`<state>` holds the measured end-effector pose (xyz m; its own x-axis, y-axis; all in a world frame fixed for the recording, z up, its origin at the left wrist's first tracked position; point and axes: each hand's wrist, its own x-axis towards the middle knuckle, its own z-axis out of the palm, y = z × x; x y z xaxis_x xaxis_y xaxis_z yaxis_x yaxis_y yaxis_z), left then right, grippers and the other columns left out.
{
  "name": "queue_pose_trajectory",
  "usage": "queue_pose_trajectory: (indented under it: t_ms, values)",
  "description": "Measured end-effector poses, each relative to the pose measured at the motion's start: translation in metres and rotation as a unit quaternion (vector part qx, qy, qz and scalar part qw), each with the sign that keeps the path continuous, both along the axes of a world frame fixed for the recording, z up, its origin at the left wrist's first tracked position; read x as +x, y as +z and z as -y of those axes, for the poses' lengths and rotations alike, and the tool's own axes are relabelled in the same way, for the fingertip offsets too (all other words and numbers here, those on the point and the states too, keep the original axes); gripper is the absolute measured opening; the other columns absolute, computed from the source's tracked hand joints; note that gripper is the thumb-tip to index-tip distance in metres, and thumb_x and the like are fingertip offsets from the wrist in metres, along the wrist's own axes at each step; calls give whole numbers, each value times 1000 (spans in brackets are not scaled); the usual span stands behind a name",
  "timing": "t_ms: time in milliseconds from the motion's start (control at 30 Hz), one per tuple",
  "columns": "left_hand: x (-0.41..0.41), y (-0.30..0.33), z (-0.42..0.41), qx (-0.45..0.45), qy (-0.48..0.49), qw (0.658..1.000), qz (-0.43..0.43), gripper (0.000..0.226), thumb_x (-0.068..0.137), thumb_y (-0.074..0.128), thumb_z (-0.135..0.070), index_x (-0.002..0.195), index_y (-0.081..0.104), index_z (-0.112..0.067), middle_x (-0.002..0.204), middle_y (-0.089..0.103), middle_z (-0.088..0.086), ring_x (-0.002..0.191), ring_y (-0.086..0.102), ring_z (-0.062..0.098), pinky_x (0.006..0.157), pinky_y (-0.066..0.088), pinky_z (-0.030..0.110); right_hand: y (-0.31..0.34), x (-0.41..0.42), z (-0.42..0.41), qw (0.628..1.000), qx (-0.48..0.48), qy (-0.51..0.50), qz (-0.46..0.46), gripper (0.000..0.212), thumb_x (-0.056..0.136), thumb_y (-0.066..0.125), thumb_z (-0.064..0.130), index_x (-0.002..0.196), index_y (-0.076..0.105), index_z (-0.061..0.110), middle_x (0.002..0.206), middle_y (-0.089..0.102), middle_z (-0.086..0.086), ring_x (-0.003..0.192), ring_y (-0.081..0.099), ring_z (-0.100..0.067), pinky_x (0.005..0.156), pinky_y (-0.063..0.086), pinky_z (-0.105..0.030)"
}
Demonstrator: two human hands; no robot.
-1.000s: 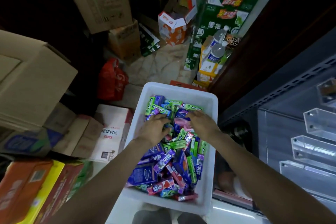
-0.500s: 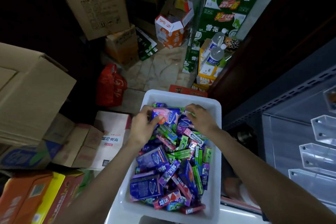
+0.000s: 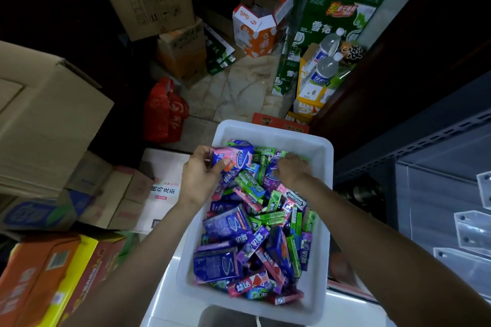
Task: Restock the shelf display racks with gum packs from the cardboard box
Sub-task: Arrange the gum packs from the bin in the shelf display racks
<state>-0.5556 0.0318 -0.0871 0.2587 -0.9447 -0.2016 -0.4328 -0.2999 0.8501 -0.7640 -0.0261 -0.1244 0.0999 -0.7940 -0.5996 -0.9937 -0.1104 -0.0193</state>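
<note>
A white plastic bin [image 3: 276,133] in front of me holds several loose gum packs in green, purple, blue and pink. My left hand [image 3: 199,178] grips a pink and blue gum box [image 3: 233,158] at the bin's far left corner, thumb across its near face. My right hand [image 3: 292,171] is palm down in the far right of the pile, its fingers dug among the green and purple packs [image 3: 261,178]; what they hold is hidden. Clear acrylic display racks [image 3: 473,231] stand at the right edge.
Cardboard boxes [image 3: 47,125] are stacked on the left, an orange carton [image 3: 39,279] at bottom left. A red bag [image 3: 164,111], an orange and white carton [image 3: 255,32], green cartons [image 3: 342,2] and water bottles [image 3: 325,69] crowd the marble floor beyond the bin. A dark metal shelf [image 3: 425,141] runs on the right.
My left hand has pulled the pink and blue box up out of the pile toward the bin's far left corner. My right hand shifted toward the far right side. The view tilted down.
</note>
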Motion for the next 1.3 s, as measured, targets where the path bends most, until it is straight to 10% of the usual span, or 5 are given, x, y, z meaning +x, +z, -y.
queue_pose_trajectory:
  t_ms: [500,800,1067,1300]
  values:
    - [-16,32,-3,22,76,982,-170,18,86,66,-13,97,51,-10,91,61,5,71,61,6,71,52,27,56,-15,-28,929,-67,-150,333,20,87,63,9,107,62,5,90,58,-5,86,55,-19,68,33,-24]
    - [-74,112,-2,-19,43,930,-365,18,91,56,-5,108,55,-8,94,64,6,74,64,8,62,54,15,168,-79,-39,839,-159,-171,491,13,91,59,15,99,57,25,99,67,-5,93,64,-20,87,52,-49]
    - [-206,187,-29,-125,-59,941,-310,33,82,66,1,104,50,-18,87,64,-4,71,62,1,62,51,14,248,-204,-82,742,-307,-190,564,23,90,55,-3,100,56,17,89,63,10,74,61,8,73,50,-15]
    - [-312,209,-56,-202,-109,938,-259,63,77,68,10,119,36,-25,103,59,-1,75,62,-6,54,55,22,272,-317,-106,784,-364,-134,485,30,84,66,4,112,63,14,91,64,4,86,59,-16,84,52,-45]
